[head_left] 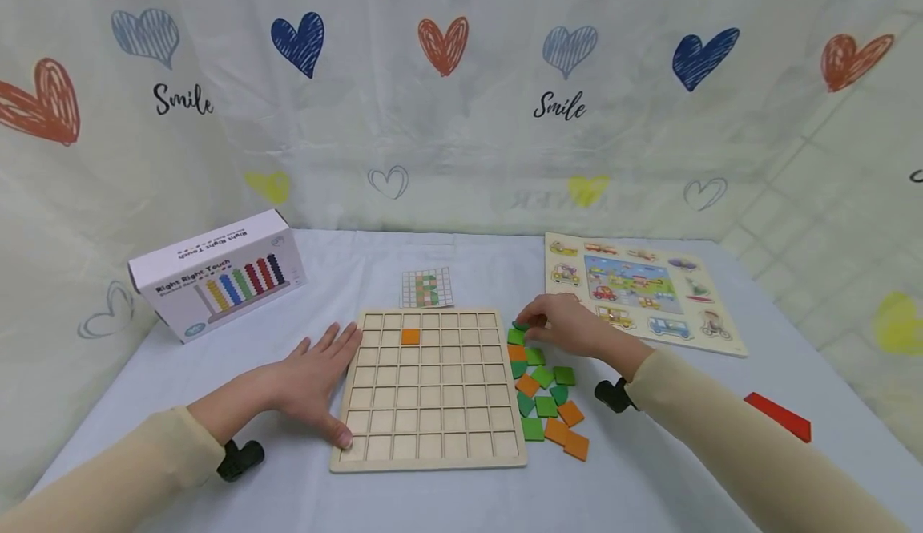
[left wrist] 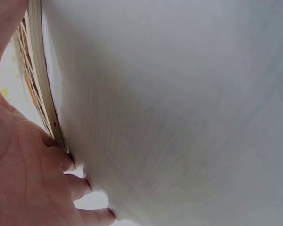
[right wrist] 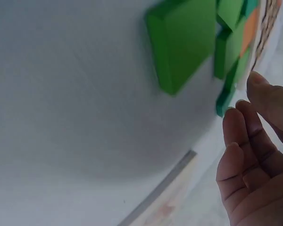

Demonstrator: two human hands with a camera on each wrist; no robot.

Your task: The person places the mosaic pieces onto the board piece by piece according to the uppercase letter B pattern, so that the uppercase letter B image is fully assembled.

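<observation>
A wooden grid board [head_left: 440,397] lies flat in the middle of the table, with one orange square tile [head_left: 410,337] in a cell near its top. My left hand [head_left: 313,381] rests at the board's left edge, fingers spread and thumb on the lower left corner. Beyond the board's upper right corner, my right hand [head_left: 566,325] reaches down beside a dark green piece [head_left: 520,326] and a green square tile [head_left: 516,337]. Thumb and fingertips are slightly apart in the right wrist view, and I see nothing between them. Whether they touch the dark green piece cannot be told.
Loose orange tiles [head_left: 575,446], green tiles [head_left: 565,375] and dark green rounded pieces [head_left: 558,394] lie along the board's right side. A pattern card [head_left: 427,287] lies behind the board. Around these are a toy box [head_left: 223,276], a picture puzzle [head_left: 638,288] and a red object [head_left: 779,416].
</observation>
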